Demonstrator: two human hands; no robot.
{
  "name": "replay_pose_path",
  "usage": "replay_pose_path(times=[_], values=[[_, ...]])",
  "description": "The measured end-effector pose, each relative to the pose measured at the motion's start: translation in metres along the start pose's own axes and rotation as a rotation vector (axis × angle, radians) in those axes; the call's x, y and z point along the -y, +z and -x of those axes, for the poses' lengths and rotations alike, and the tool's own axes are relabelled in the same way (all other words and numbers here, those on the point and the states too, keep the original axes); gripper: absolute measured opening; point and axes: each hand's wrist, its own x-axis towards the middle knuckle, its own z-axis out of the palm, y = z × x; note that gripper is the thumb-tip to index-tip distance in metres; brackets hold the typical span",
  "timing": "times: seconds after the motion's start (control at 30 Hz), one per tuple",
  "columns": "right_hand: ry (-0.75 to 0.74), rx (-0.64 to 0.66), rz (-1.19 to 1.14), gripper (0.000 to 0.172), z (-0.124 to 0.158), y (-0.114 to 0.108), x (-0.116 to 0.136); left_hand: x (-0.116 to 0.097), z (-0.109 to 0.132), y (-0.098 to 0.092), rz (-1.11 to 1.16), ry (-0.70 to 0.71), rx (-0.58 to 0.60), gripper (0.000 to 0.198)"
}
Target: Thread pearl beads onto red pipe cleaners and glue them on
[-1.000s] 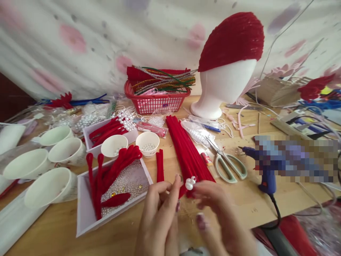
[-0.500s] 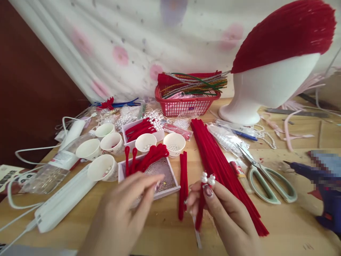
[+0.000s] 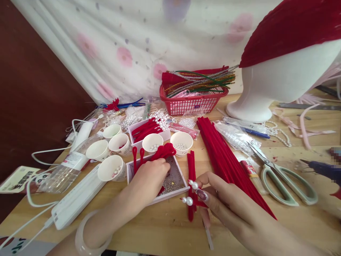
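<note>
Over the bead tray (image 3: 172, 195), the left hand (image 3: 153, 176); in the right hand (image 3: 229, 204), pearl-tipped red stems (image 3: 188, 201)

Hours are read from the tray, 12 pointing away from the person. Nearest, at 8 o'clock, a pale bangle (image 3: 80, 236) circles the left wrist. The left hand is bent down at the tray with its fingers hidden beneath it, so whether they are apart or closed on something cannot be told. Small beads and red looped chenille pieces (image 3: 165, 151) lie in the tray.

Between 3 and 4 o'clock, the right hand's thumb and fingers are pinched on the stems, whose white pearl ends stick out toward the tray. Short red chenille strips (image 3: 190, 167) lie just behind at 3; further out that way are scissors (image 3: 282, 181) and a glue gun (image 3: 323, 170). A white power strip (image 3: 80, 197) is at 9.

Beyond, four paper cups (image 3: 97, 150) cluster around 10, and long red chenille stems (image 3: 226, 156) run out at 2. Farthest stand a red basket (image 3: 193, 106) at 1, a red-capped mannequin head (image 3: 277, 78) toward 2, and a flowered curtain (image 3: 138, 32).
</note>
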Motion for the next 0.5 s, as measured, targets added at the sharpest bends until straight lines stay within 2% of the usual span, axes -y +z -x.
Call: replay_pose_path(times=[0.2, 0.33, 0.4, 0.5], values=[[0.057, 0.097, -0.318, 0.021, -0.020, -0.002, -0.007, 0.001, -0.001, 0.000, 0.009, -0.031, 0.105, 0.025], [0.073, 0.080, -0.479, 0.019, -0.021, -0.003, -0.018, 0.000, 0.003, -0.010, 0.116, -0.080, 0.094, 0.020], [0.085, 0.097, -0.523, 0.020, -0.019, -0.003, -0.023, -0.002, 0.003, -0.017, 0.336, -0.151, 0.049, 0.019], [0.118, 0.147, -0.574, 0.022, -0.016, -0.002, -0.027, -0.005, -0.001, -0.023, 0.877, -0.308, 0.029, 0.022]])
